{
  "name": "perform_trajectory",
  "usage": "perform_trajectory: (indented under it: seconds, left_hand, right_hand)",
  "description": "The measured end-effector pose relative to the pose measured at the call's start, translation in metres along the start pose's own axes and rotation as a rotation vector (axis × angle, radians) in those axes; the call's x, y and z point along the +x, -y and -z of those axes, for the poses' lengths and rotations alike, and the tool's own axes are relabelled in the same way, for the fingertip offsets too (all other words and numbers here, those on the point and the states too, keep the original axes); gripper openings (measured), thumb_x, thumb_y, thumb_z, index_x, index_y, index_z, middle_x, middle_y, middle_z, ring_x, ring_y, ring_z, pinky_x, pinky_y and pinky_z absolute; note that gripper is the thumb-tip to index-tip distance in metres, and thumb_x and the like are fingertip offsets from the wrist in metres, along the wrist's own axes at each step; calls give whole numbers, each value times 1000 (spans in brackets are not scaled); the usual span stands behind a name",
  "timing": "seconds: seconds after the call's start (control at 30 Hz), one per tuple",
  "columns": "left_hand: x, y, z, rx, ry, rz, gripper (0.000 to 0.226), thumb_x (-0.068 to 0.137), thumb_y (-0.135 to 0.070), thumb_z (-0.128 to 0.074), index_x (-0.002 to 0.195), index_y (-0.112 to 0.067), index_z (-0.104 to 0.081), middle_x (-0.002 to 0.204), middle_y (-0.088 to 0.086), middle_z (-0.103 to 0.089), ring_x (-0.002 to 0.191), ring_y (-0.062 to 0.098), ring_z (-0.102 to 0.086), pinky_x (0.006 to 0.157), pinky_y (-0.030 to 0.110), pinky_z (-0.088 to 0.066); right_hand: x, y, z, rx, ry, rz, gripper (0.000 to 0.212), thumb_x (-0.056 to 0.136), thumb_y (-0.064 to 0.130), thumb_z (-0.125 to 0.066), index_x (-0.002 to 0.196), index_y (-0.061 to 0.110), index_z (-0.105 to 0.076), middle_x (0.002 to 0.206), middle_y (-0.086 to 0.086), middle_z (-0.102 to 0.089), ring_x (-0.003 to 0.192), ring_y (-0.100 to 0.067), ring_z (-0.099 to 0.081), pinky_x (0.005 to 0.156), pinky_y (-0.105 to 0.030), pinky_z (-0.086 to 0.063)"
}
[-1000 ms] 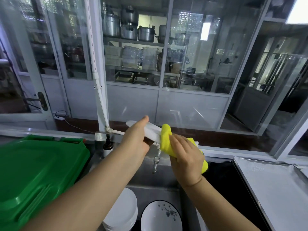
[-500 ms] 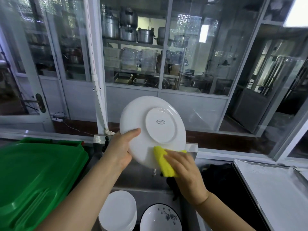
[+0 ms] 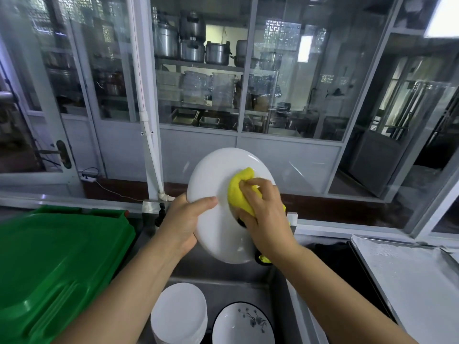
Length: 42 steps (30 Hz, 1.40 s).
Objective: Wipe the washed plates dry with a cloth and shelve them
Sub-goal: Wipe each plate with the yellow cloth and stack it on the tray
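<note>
I hold a white plate [image 3: 218,227] upright over the sink, its face turned toward me. My left hand [image 3: 185,217] grips its left rim, thumb across the front. My right hand [image 3: 264,212] clutches a bunched yellow cloth [image 3: 239,191] and presses it against the plate's middle. A tail of the cloth hangs below the plate's lower right edge. Down in the steel sink [image 3: 250,284] sits a stack of white plates [image 3: 178,311] and a dark-rimmed plate with a flower print [image 3: 242,324].
A green plastic lid [image 3: 49,264] covers the area to the left. A flat steel tray [image 3: 407,276] lies on the right counter. A dark soap bottle [image 3: 160,214] stands behind the sink. Glass partitions with shelved pots fill the background.
The plate went from edge-on to showing its underside, and now shows its front. The cloth has moved from the plate's lower rim up to its centre.
</note>
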<state>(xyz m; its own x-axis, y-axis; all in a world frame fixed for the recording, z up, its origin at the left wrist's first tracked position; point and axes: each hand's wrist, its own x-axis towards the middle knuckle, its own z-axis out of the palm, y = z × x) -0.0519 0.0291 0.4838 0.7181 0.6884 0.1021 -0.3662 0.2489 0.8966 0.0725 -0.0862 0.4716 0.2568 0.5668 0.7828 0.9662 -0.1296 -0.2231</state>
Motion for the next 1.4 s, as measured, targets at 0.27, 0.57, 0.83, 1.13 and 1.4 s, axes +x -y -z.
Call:
perform_trajectory:
  seconds: [0.27,0.57,0.83,1.13,1.4]
  left_hand:
    - [-4,-13,20,17,16,45,26,75,-2,-68,99,-10,-67,86,7,-74,80,22,-71,65,34,-55]
    - [-11,-11,10,53,95,17,36,60,-5,-66,95,-5,-67,87,11,-74,79,24,-71,68,37,-59]
    - [-9,-18,16,64,6,-28,32,62,-7,-70,94,-7,-68,87,12,-74,80,27,-70,72,39,-57]
    - [-16,-11,-3,53,-21,-66,11,81,-10,-68,91,-8,-70,86,13,-74,78,27,-70,73,37,-57]
    - [-13,-13,1,-173,-120,92,21,91,-24,-56,98,-8,-68,85,12,-74,75,25,-71,59,32,-57]
  right_hand:
    - [-40,-31,20,-63,212,272,69,64,-3,-57,128,21,-47,125,6,-44,93,-24,-43,70,-42,-53]
    - [0,-21,22,-128,112,183,70,59,1,-61,125,18,-49,125,0,-42,93,-30,-41,72,-47,-53]
    - [-28,-2,16,103,262,254,67,62,-5,-59,124,20,-51,123,4,-44,93,-33,-52,78,-42,-51]
    - [26,21,12,12,142,74,53,89,39,-51,135,12,-54,137,-5,-49,103,-29,-40,94,-27,-27]
    - [-8,31,16,-104,118,344,39,90,36,-54,126,24,-59,137,10,-49,98,-28,-46,78,-44,-43]
